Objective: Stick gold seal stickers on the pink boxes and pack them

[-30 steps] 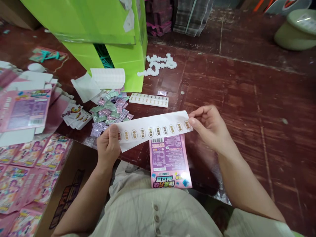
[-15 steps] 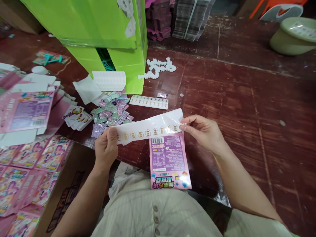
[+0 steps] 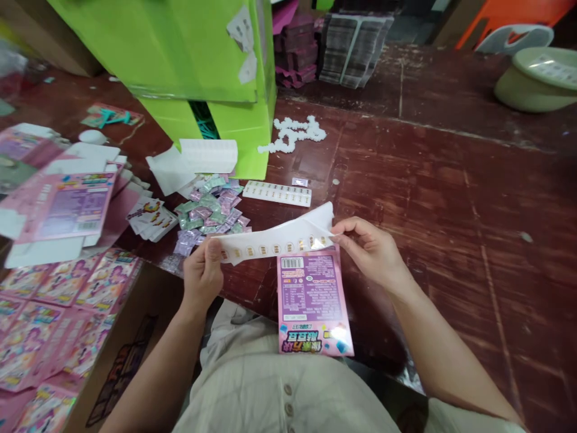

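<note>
A white sheet of round gold-printed stickers point(image 3: 277, 240) is stretched between my two hands. My left hand point(image 3: 205, 270) pinches its left end between thumb and fingers. At the right end, my right hand point(image 3: 372, 249) grips the corner with thumb and forefinger; whether a single sticker is between those fingertips I cannot make out. Below the sheet lies a pink and purple printed box point(image 3: 313, 300), its top edge partly covered and its near end over the table's edge. Beyond the sheet is a white strip of small labels point(image 3: 277, 193), with a small purple sachet point(image 3: 300, 181) beside it.
A heap of green and purple sachets point(image 3: 210, 210) lies left of the sheet, near small cards point(image 3: 151, 218) and flattened pink boxes point(image 3: 76, 204). A bright green carton point(image 3: 171, 54) stands behind. A brown carton point(image 3: 119, 343) holds pink boxes at lower left. A basin point(image 3: 536, 84) sits far right.
The sticker sheet's right part has bent and folded more near my right fingers. The whole view has shifted slightly, so things appear a little lower and further right.
</note>
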Demonstrator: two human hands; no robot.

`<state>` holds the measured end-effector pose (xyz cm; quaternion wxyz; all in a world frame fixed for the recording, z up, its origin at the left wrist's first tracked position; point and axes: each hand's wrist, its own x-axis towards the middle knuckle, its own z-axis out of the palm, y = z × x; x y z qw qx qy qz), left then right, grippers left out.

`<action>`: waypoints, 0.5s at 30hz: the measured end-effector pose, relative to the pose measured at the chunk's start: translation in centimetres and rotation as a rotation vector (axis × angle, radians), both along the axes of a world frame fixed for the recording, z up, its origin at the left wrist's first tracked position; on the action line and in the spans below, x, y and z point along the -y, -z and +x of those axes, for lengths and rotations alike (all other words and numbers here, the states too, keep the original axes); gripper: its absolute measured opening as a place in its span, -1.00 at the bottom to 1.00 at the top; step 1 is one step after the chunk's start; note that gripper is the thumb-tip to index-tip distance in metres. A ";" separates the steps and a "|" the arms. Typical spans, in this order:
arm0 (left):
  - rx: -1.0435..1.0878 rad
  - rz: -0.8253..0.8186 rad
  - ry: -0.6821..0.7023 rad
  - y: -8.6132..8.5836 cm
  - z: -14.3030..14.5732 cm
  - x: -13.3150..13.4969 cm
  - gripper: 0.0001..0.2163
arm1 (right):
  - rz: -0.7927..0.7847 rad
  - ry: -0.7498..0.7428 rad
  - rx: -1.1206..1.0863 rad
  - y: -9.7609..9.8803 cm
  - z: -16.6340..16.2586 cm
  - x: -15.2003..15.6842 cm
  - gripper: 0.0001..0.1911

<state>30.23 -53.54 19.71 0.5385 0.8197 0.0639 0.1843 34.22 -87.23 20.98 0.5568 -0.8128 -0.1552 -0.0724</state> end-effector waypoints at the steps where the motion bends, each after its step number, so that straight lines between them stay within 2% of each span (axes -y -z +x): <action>1: 0.000 -0.011 0.003 -0.2 0.0 0.2 -0.52 | -0.004 -0.004 0.022 0.1 0.0 0.1 -0.94; 7: -0.059 -0.215 -0.011 -0.8 0.1 0.8 -0.48 | -0.132 -0.059 0.212 0.4 0.4 0.7 -0.93; 11: -0.122 -0.345 -0.034 -0.7 -0.1 0.8 -0.50 | -0.208 -0.108 0.312 -0.9 0.4 0.6 -0.93; 15: -0.162 -0.467 -0.074 -0.1 -0.1 0.8 -0.53 | -0.198 -0.110 0.336 -1.9 0.5 -0.1 -0.91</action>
